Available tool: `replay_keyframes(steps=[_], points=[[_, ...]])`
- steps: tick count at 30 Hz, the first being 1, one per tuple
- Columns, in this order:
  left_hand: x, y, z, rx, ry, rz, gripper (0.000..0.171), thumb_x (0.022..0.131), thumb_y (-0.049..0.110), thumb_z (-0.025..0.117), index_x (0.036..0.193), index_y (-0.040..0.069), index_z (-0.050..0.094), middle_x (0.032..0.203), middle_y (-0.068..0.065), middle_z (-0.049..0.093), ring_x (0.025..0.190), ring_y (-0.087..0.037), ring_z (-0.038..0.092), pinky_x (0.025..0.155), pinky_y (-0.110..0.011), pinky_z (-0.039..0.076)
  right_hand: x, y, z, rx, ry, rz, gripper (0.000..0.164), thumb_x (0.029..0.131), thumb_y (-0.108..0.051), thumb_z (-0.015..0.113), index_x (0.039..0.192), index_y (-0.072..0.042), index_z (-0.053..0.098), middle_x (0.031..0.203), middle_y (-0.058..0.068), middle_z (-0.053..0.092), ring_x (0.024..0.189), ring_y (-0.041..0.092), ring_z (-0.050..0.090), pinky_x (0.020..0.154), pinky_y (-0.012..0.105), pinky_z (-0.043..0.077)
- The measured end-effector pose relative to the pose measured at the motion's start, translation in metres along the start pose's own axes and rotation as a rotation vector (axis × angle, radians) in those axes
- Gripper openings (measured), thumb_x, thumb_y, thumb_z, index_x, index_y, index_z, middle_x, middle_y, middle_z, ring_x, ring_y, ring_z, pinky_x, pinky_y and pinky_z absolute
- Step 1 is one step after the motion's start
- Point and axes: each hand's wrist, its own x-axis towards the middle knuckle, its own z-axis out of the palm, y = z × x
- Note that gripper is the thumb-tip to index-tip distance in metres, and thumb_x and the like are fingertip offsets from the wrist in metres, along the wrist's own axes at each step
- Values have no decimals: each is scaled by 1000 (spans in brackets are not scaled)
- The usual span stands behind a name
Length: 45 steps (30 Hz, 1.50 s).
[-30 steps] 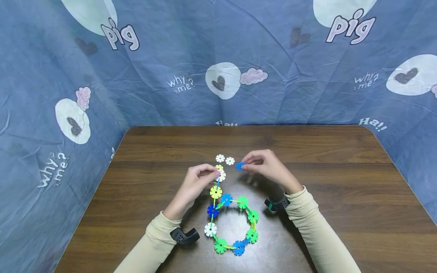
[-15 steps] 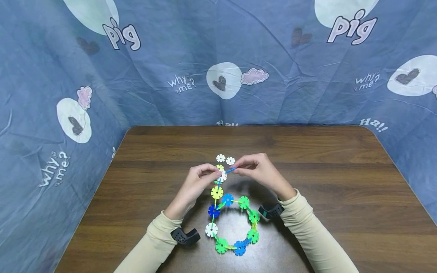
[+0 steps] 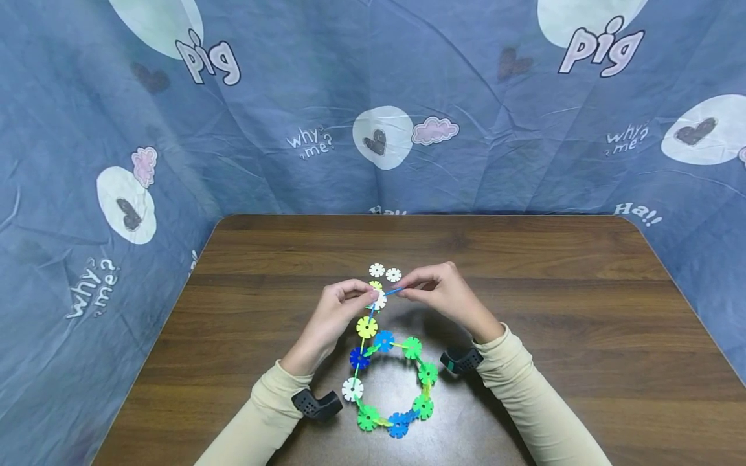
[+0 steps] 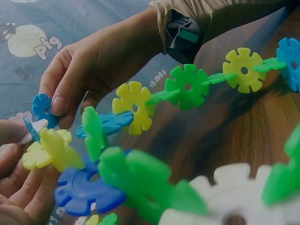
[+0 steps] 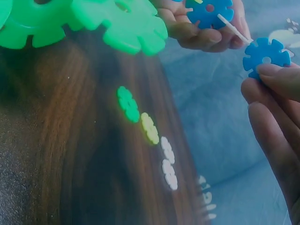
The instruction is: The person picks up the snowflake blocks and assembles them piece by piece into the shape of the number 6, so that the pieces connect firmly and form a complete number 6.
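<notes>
My left hand (image 3: 338, 314) pinches a white snowflake disc (image 3: 381, 299) at the upper end of a linked chain. Thumb and fingers of my right hand (image 3: 440, 291) pinch a blue snowflake disc (image 5: 263, 52), its edge meeting that of the white one. Below the white disc, the chain runs through another blue disc (image 5: 213, 18) and a yellow disc (image 3: 366, 327) to a dark blue disc (image 3: 359, 358). From there it forms a ring of green, blue and other discs, including a white disc (image 3: 352, 389) at lower left. Fingers hide part of the pinched white disc.
On the brown wooden table (image 3: 524, 252), loose discs lie in a line behind my hands: a green disc (image 5: 128, 104), a yellow disc (image 5: 150, 128) and two white discs (image 5: 168, 150). A blue printed cloth (image 3: 326, 65) hangs behind the table.
My right hand has moved left, bringing the blue disc edge-on against the white disc. The ring of discs has since swung slightly left. My left hand has barely moved.
</notes>
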Motion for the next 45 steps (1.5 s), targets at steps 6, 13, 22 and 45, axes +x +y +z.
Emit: replay_keyframes(steps=[6,13,22,45], points=[[-1,1,0,2,13,-3,17,96,5,69,105,-10,69,82,11,72,79,-3,68,80,-22,56,1,1,3,2,10,-32,10,87,-2,80,97,0,80,92,12,81,79,27,78,70,31,65],[-2,3,1,-24,15,-21,6,96,5,69,99,0,71,81,10,73,77,-3,68,74,-20,57,0,0,3,-55,17,-42,8,86,-4,82,94,-7,81,89,7,81,78,10,75,68,29,64],[-2,0,1,-13,3,35,19,95,2,69,104,-16,69,83,13,74,80,-3,69,76,-18,56,-1,0,7,-135,22,-209,11,86,2,81,94,-5,81,91,6,81,83,14,77,71,31,65],[-3,4,-1,-88,61,91,14,94,-2,70,99,-16,69,79,8,77,68,-7,74,70,-24,62,-2,3,27,-162,166,-349,17,82,10,80,91,-5,81,88,9,80,79,15,77,72,22,63]])
